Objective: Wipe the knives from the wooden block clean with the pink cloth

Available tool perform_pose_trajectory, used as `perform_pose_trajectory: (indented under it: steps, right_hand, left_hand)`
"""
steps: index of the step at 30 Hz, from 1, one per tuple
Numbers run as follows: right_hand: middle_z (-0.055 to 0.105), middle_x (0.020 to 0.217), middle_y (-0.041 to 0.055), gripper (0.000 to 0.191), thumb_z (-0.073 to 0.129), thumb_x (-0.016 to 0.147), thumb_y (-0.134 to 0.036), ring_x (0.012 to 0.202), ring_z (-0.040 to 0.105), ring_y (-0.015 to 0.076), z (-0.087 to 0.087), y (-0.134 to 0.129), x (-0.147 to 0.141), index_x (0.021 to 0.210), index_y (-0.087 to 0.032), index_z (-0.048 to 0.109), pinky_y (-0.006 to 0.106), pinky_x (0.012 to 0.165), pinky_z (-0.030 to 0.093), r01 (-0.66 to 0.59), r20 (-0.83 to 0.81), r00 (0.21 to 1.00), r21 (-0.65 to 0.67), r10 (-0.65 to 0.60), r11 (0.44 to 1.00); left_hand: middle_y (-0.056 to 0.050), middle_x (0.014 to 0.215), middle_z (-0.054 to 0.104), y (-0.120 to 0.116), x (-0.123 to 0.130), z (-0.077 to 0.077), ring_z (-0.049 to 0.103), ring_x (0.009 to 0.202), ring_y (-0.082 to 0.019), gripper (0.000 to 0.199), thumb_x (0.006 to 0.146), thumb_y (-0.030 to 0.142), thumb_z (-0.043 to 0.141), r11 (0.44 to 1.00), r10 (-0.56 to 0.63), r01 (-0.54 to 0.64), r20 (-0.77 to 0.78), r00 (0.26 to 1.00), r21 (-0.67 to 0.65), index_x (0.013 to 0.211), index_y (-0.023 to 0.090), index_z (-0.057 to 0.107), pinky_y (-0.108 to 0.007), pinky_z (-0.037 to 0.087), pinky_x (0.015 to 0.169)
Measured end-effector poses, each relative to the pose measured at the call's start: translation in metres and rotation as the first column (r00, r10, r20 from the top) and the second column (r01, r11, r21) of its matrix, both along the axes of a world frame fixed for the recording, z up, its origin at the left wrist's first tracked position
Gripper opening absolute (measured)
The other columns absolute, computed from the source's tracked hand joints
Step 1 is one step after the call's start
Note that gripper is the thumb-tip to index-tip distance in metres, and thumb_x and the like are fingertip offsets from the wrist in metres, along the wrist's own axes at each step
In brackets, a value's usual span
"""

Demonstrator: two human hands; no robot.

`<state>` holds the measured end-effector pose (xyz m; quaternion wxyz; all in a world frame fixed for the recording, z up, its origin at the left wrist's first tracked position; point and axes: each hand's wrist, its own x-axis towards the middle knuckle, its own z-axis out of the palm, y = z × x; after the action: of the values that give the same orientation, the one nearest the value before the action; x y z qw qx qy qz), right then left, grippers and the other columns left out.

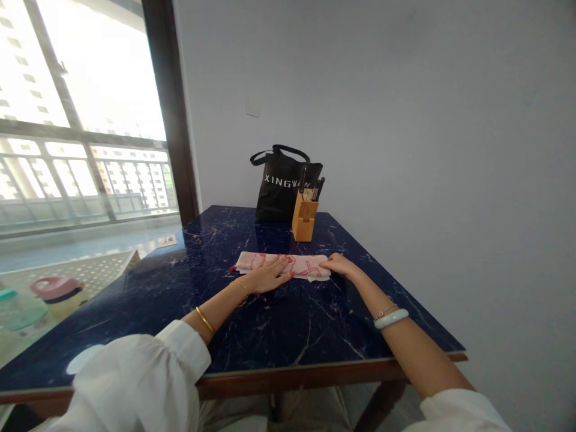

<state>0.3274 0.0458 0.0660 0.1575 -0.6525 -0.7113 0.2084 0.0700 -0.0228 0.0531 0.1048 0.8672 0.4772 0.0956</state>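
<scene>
A folded pink cloth (310, 268) with red markings lies as a long strip across the dark blue marbled table (288, 336). My left hand (267, 276) rests flat on the cloth's front middle, fingers stretched out and pointing to the right. At the cloth's right end, my right hand (338, 264) pinches its edge between thumb and fingers. A small dark red bit shows at the left end of the cloth.
Behind the cloth stands a wooden knife block (305, 220) with black-handled knives. A black tote bag (275, 198) is just behind it, near the wall. Left of the table, a pink-lidded container (58, 294) and a green-lidded one (20, 309) stand near a window.
</scene>
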Motion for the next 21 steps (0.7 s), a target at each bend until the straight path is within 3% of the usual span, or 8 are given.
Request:
perform_pose_trajectory:
  steps: [7, 12, 16, 21]
  right_hand:
    - [0.056, 0.056, 0.0013, 0.019, 0.051, 0.068, -0.03, 0.048, 0.052, 0.0115, 0.018, 0.002, 0.006, 0.074, -0.013, 0.056, 0.02, 0.044, 0.039, 0.061, -0.108, 0.992, -0.017, -0.062, 0.998]
    - [0.059, 0.075, 0.008, 0.035, 0.055, 0.064, -0.028, 0.064, 0.057, 0.0181, 0.043, 0.014, 0.009, 0.094, -0.013, 0.049, 0.026, 0.053, 0.042, 0.192, -0.018, 0.981, 0.13, -0.192, 0.973]
    - [0.059, 0.089, 0.0113, 0.039, 0.053, 0.067, -0.032, 0.081, 0.057, 0.0246, 0.069, 0.009, -0.025, 0.101, -0.017, 0.042, 0.034, 0.067, 0.041, 0.192, 0.166, 0.951, 0.343, -0.261, 0.919]
    - [0.059, 0.092, 0.0104, 0.043, 0.054, 0.067, -0.029, 0.085, 0.058, 0.0263, 0.078, -0.005, -0.094, 0.104, -0.018, 0.036, 0.035, 0.069, 0.04, 0.004, 0.246, 0.965, 0.328, -0.089, 0.945]
  left_hand:
    - [-0.002, 0.142, 0.015, -0.004, 0.012, -0.001, 0.004, 0.131, -0.021, 0.066, 0.081, 0.06, 0.013, 0.998, -0.007, 0.007, 0.004, 1.0, 0.065, 0.136, 0.024, 0.012, -0.046, -0.004, 0.102]
    - [-0.003, 0.142, 0.018, -0.001, 0.015, 0.002, 0.009, 0.13, -0.021, 0.065, 0.082, 0.059, 0.012, 0.996, -0.022, 0.022, 0.0, 1.0, 0.087, 0.136, 0.023, 0.017, -0.045, -0.003, 0.103]
    - [-0.002, 0.141, 0.019, 0.001, 0.016, 0.002, 0.007, 0.13, -0.022, 0.06, 0.083, 0.056, 0.013, 0.99, -0.006, 0.001, 0.035, 0.999, 0.141, 0.135, 0.026, 0.018, -0.049, -0.006, 0.101]
    - [-0.001, 0.142, 0.016, 0.009, 0.007, -0.001, 0.004, 0.13, -0.022, 0.059, 0.084, 0.054, 0.013, 1.0, 0.002, -0.002, 0.063, 0.998, 0.008, 0.135, 0.027, 0.017, -0.05, -0.001, 0.101]
